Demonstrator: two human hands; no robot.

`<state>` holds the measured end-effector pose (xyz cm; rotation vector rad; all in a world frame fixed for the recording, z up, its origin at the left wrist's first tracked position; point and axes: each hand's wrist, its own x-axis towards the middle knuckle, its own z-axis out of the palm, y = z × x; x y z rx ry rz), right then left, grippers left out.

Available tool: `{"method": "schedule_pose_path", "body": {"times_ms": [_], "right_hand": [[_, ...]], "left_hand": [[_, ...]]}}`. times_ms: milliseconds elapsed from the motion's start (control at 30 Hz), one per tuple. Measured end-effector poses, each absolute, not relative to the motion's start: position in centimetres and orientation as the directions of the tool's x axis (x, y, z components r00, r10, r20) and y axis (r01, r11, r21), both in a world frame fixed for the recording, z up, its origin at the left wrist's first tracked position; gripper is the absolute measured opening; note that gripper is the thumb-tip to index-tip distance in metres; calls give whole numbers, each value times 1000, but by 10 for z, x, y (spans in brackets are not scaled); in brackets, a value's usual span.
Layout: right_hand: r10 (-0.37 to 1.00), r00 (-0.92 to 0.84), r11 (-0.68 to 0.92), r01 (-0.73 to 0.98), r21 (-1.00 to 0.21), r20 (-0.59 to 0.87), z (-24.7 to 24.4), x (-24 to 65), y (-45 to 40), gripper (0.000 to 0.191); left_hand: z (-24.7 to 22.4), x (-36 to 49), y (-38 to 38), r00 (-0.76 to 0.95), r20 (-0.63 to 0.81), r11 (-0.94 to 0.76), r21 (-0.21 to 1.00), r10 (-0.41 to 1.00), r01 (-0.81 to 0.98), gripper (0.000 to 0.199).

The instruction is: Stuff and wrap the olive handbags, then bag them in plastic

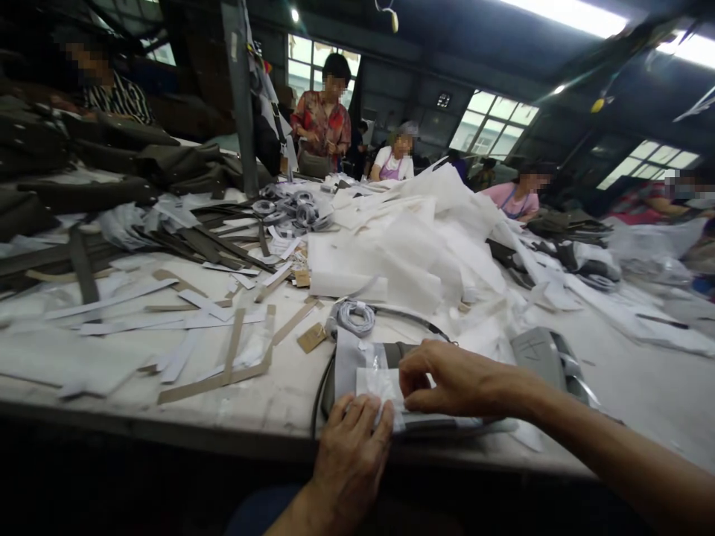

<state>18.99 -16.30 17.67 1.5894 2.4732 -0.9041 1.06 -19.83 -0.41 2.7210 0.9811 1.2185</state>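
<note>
A dark grey-green item [410,348], partly covered by white paper [366,381] and clear film, lies at the table's front edge. My left hand [357,435] rests on the paper's lower part, its fingers lying flat. Over the right part of the paper, my right hand [447,380] has its fingers curled, thumb and fingertips close together; what they pinch, if anything, is too small to name. A coil of grey cord [356,318] sits just behind the item, with a brown tag [311,337] to its left.
A tape dispenser [539,357] stands right of the item. Behind rises a heap of white sheets [402,253]. Paper and brown strips [232,350] litter the left, near dark fabric pieces [184,171] and a metal post [240,97]. Several people are at the far side.
</note>
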Motion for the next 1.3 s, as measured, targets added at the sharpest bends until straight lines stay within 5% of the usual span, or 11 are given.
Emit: {"method": "schedule_pose_path", "body": {"times_ms": [267,533,767,867,1067,1167,1300], "right_hand": [[620,-549,613,785,-91,-561,150,158,-111,8],[414,-613,849,526,43,-673,125,140,-84,10],[335,-755,936,336,106,-563,107,142,-81,22],[349,-821,937,321,138,-452,105,146,-73,9],[758,-587,650,716,255,-285,133,179,-57,44],[905,-418,424,896,130,-74,145,203,-73,47],[930,-365,365,909,-200,36,122,209,-106,55]], "left_hand": [[-11,13,-198,440,730,-803,248,523,543,32],[-20,13,-196,449,712,-800,269,540,536,32],[-15,13,-195,457,712,-806,261,533,532,31],[-13,13,-195,454,726,-810,243,517,534,30],[-11,12,-195,451,731,-811,237,512,535,29],[-11,12,-195,447,740,-815,231,502,532,28],[-8,12,-193,449,747,-814,208,490,542,28]]}}
